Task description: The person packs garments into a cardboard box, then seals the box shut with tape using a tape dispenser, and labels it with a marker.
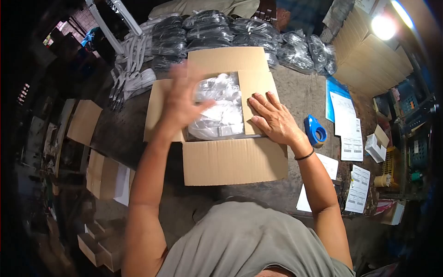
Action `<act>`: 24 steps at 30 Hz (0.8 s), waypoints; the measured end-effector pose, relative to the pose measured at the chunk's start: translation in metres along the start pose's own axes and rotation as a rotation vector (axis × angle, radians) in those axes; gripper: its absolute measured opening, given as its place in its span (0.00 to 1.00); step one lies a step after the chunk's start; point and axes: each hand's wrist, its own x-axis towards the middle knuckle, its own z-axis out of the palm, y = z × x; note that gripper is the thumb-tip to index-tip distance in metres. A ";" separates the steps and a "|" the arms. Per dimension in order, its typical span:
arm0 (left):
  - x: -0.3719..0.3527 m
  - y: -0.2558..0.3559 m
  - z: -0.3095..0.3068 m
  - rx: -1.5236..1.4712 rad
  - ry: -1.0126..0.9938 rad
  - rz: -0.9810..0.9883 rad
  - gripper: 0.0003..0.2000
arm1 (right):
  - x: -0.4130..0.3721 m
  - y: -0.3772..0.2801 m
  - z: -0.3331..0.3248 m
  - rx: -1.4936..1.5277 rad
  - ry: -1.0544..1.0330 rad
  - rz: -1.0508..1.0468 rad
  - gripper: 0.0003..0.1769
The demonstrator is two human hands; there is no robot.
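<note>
An opened cardboard box [234, 162] stands on the workbench in front of me, its near and far flaps spread outward. Inside lie items wrapped in clear plastic [217, 107]; what they are I cannot make out. My right hand [275, 115] rests flat on the right flap, which is folded inward over part of the contents, fingers stretched out. Over the left side of the box is my left hand [184, 99], blurred by motion, thumb apart from the fingers and nothing held. It partly hides the left flap [158, 104].
Stacks of black items in plastic [207, 30] line the back of the bench, with light grey strips [134, 69] to their left. A blue tape dispenser [315, 130] and printed papers [344, 120] lie at right. Cardboard boxes [102, 173] stand at lower left.
</note>
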 end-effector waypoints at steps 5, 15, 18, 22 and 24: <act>-0.072 -0.067 -0.012 -0.301 0.571 -0.385 0.41 | 0.002 0.003 0.005 -0.018 0.013 -0.015 0.29; -0.043 0.023 0.024 -0.190 -0.452 0.202 0.42 | 0.000 0.001 0.005 0.033 0.008 -0.036 0.28; -0.042 0.027 0.029 0.001 -0.558 0.212 0.41 | -0.004 -0.010 -0.007 0.090 0.064 -0.048 0.24; -0.047 0.019 0.025 0.057 -0.495 0.300 0.34 | -0.029 -0.005 -0.013 0.166 0.169 -0.083 0.17; -0.044 0.004 0.018 -0.109 -0.391 0.406 0.28 | -0.040 0.020 0.004 0.141 0.255 -0.236 0.20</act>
